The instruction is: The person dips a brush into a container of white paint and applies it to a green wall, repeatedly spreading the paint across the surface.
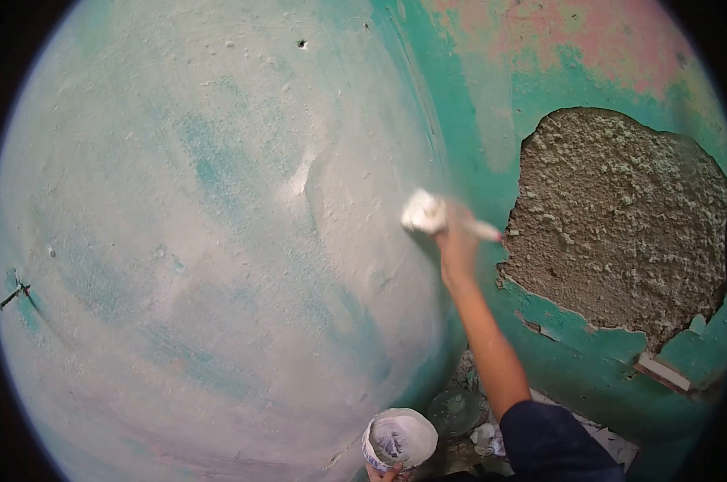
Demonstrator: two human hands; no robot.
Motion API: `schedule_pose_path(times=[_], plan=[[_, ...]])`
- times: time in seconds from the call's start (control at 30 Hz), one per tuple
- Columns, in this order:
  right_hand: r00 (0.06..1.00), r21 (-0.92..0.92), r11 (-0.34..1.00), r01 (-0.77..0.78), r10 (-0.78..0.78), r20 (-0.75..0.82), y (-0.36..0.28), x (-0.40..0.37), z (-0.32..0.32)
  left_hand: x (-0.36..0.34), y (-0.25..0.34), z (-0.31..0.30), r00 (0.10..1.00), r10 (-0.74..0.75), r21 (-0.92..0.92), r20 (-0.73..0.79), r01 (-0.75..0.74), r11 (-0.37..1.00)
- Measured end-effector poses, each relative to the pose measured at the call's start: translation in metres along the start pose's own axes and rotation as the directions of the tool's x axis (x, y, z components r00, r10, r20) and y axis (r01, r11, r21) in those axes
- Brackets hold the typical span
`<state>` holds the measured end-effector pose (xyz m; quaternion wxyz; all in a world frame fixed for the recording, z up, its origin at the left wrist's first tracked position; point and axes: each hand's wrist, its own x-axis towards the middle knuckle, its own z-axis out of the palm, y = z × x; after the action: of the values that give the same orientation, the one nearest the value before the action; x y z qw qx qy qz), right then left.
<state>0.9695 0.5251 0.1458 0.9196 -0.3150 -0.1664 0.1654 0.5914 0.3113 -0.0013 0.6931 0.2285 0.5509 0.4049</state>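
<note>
My right hand (457,251) is closed around a paintbrush (422,212), slightly smeared by motion. Its white-coated head points left against the wall (331,265), while the pale handle sticks out to the right and ends in a reddish tip. That wall is coated in streaky white over turquoise, with bluish patches showing through. Low in the view, my left hand (386,472) grips a bowl (427,430) with bluish markings; whitish paint coats its inside. Only some fingers of the left hand show at the bottom edge.
To the right, a turquoise wall (556,377) meets the white one at a corner. Rough bare masonry (612,217) shows where its plaster is gone. Below are a clear round container (453,411) and rubble. A dark metal piece (15,296) sticks out at far left.
</note>
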Motion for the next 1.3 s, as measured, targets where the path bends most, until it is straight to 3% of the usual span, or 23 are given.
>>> schedule_pose_path(times=[0.07,0.17,0.2,0.27,0.37,0.43,0.5,0.57,0.6,0.63,0.67,0.73,0.83,0.9,0.93,1.0,1.07,1.1,1.17,1.23,1.3], plan=[[0.99,0.073,0.992,-0.106,0.112,-0.087,0.052,-0.027,-0.053,-0.005,0.006,0.007,0.998,0.049,0.033,-0.047,-0.047,0.998],[0.925,0.076,0.951,-0.299,0.309,-0.221,0.105,-0.061,-0.126,-0.008,0.008,0.005,0.999,0.048,0.029,0.008,-0.048,0.998],[0.925,0.078,0.951,-0.298,0.308,-0.224,0.105,-0.06,-0.134,-0.006,0.009,-0.002,0.999,0.006,0.089,0.049,-0.01,0.996],[0.952,-0.288,0.914,-0.287,0.239,-0.19,0.094,-0.062,-0.137,-0.006,0.009,-0.007,0.995,-0.041,0.155,0.091,0.027,0.988],[0.993,-0.564,0.818,-0.118,0.091,-0.075,0.067,-0.033,-0.101,-0.011,0.012,-0.002,0.984,-0.052,0.065,0.172,0.042,0.997],[0.984,-0.708,0.687,0.164,-0.167,0.066,0.037,-0.007,-0.053,-0.017,0.019,0.007,0.972,-0.198,0.019,0.128,0.197,0.98],[0.966,-0.677,0.691,0.253,-0.216,0.14,-0.021,0.004,0.012,-0.014,0.018,0.002,0.972,-0.179,0.035,0.152,0.176,0.984],[0.94,-0.473,0.813,0.34,-0.276,0.201,-0.053,0.023,0.059,0.005,0.009,-0.011,0.971,-0.159,0.051,0.176,0.152,0.987],[0.94,-0.474,0.812,0.341,-0.275,0.205,-0.07,0.022,0.076,0.024,-0.002,-0.029,0.95,-0.11,0.064,0.293,0.095,0.993],[0.942,-0.337,0.888,0.313,-0.246,0.227,-0.086,0.02,0.091,0.033,-0.009,-0.038,0.913,-0.061,0.069,0.403,0.036,0.997],[0.943,-0.193,0.943,0.27,-0.218,0.251,-0.092,0.017,0.097,0.022,-0.001,-0.028,0.914,-0.063,0.067,0.4,0.04,0.997],[0.961,-0.138,0.969,0.204,-0.172,0.216,-0.071,0.012,0.08,-0.002,0.009,-0.007,0.989,-0.036,0.015,0.14,0.034,0.999],[0.999,-0.043,0.998,-0.035,0.037,0.039,-0.013,-0.014,0.018,-0.006,0.005,-0.004,0.991,0.056,-0.046,0.12,-0.051,0.998],[0.99,0.022,0.991,-0.135,0.135,-0.032,0.055,-0.042,-0.054,0.015,-0.011,-0.035,0.984,0.01,0.0,0.181,-0.01,1.0],[0.981,-0.009,0.984,-0.177,0.175,-0.085,0.083,-0.063,-0.086,0.022,-0.017,-0.045,0.968,-0.037,0.047,0.247,0.026,0.999],[0.968,-0.039,0.975,-0.217,0.21,-0.14,0.102,-0.089,-0.124,0.016,-0.012,-0.03,0.975,0.004,0.006,0.224,-0.006,1.0],[0.926,-0.348,0.863,-0.365,0.298,-0.233,0.101,-0.101,-0.138,0.006,-0.004,-0.017,0.979,0.043,-0.031,0.201,-0.038,0.999],[0.927,-0.349,0.864,-0.363,0.296,-0.232,0.1,-0.097,-0.137,0.001,0.0,-0.011,0.984,0.044,-0.042,0.17,-0.037,0.998],[0.976,-0.661,0.72,-0.213,0.188,-0.111,0.08,-0.079,-0.111,-0.003,0.003,-0.011,0.989,0.041,-0.058,0.14,-0.034,0.998],[0.992,-0.73,0.673,0.12,-0.11,0.061,0.047,-0.061,-0.062,0.0,0.006,-0.016,0.97,-0.03,-0.021,0.24,0.036,0.999],[0.974,-0.647,0.728,0.225,-0.193,0.122,0.01,-0.036,-0.006,-0.001,0.008,-0.004,0.95,0.046,-0.113,0.308,-0.011,0.994]])
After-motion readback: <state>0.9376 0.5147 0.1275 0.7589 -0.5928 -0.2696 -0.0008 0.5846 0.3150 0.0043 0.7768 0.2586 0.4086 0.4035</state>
